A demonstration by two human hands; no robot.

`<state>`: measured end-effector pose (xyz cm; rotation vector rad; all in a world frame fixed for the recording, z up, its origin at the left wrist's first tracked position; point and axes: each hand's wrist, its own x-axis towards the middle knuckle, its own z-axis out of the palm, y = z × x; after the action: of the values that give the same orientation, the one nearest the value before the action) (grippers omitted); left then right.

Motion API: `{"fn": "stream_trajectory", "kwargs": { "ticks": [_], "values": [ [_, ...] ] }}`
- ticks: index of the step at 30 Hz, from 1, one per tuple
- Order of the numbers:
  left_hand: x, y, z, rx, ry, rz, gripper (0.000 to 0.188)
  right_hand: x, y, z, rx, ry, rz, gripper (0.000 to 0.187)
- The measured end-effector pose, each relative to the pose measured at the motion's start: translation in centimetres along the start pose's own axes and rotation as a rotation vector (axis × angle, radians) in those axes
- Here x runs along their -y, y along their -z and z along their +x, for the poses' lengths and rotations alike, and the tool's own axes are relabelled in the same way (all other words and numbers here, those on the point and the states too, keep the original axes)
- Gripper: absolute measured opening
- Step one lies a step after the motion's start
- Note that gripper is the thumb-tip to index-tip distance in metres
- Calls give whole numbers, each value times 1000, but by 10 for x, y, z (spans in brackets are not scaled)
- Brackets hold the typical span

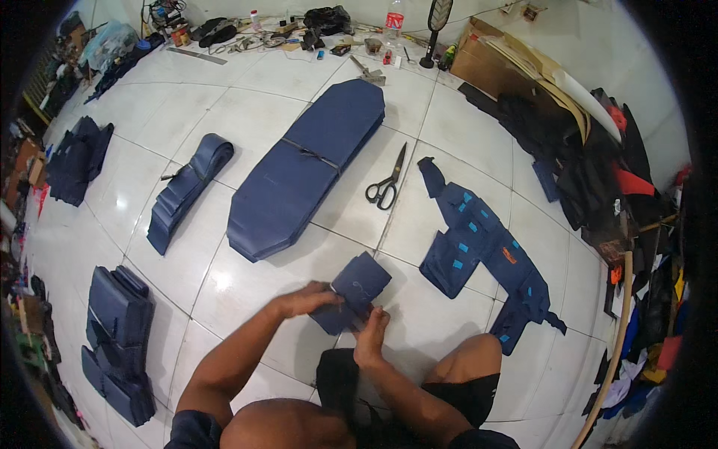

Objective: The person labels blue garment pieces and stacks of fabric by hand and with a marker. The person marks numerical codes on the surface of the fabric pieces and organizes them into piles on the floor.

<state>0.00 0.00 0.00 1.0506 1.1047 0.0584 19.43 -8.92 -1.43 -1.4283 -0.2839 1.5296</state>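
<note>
A small bundle of navy fabric pieces [360, 280] with a pale chalk-like mark is held above the tiles in front of me. My left hand [308, 298] grips its left side, fingers curled round it. At its lower right edge, my right hand [372, 329] pinches it with the thumb up. Just beyond lies a long, thick stack of navy panels [307, 172] with cut corners, tied round the middle with a dark strip. Black-handled scissors [385, 185] lie right of that stack, blades pointing away. Farther right, cut navy pieces [486, 239] with small turquoise tabs are spread flat.
To the left are a folded navy strip bundle [191, 187], a tied navy stack [120, 337] and dark folded cloth [78, 161]. A plastic bottle [394, 19] and small tools line the far wall. Cardboard [486, 63] and dark fabric heaps [591, 165] stand at right, beside a wooden pole [619, 337].
</note>
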Motion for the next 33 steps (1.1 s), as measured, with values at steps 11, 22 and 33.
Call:
{"fn": "stream_trajectory", "kwargs": {
  "ticks": [11, 22, 33],
  "values": [
    [-37, -61, -34, -311, 0, -391, 97, 55, -11, -9, -34, 44, -49, 54],
    [-49, -43, -53, -546, -258, -563, 73, 83, -57, 19, 214, 180, -260, 55],
    [-60, 45, -97, -814, -671, -843, 73, 99, -4, 28, 349, 438, -542, 40]
  ]
}}
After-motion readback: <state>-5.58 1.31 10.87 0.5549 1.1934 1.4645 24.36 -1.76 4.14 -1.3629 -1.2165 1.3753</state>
